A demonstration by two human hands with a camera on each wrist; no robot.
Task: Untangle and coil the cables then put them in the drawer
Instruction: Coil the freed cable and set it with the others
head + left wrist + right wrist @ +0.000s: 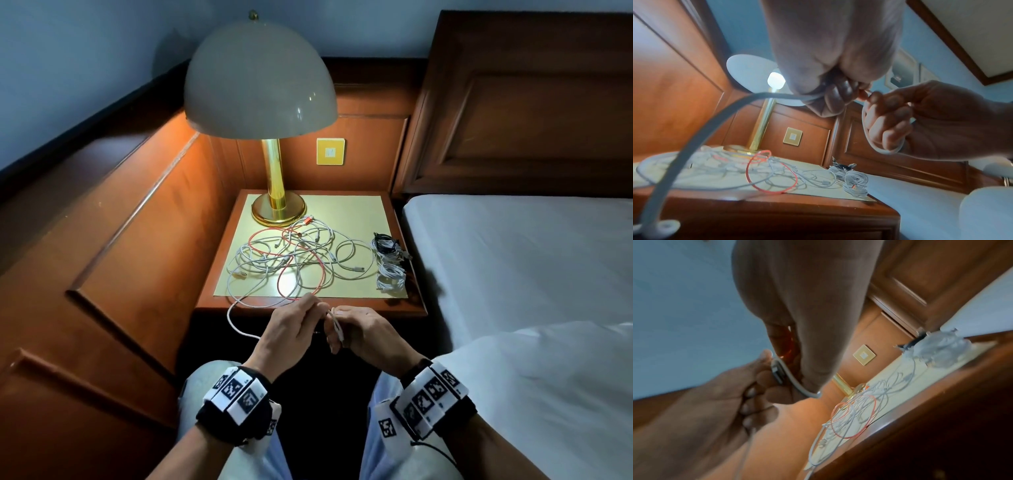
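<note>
The bed fills the right side of the frame, and the wooden desk stands in the centre beside it, with a lamp at its back. On the desk's pale top lies the tangle of cables, white ones and a red one crossed over each other, and at the right edge of the top there is a row of coiled cables, already finished. No drawer can be seen in these views. In the lower centre of the frame, in front of the desk's near edge, the two hands meet. The right hand has its fingers curled round a small loop of the white cable and holds the plug end of it. The left hand pinches the same cable just beside the right one. From the left hand the free length runs to the lower left, hangs down in a bow, then rises to the desk and joins the tangle above. So the loose length lies on the left hand's side, and probably this hand will feed it toward the right hand for the next loop.
</note>
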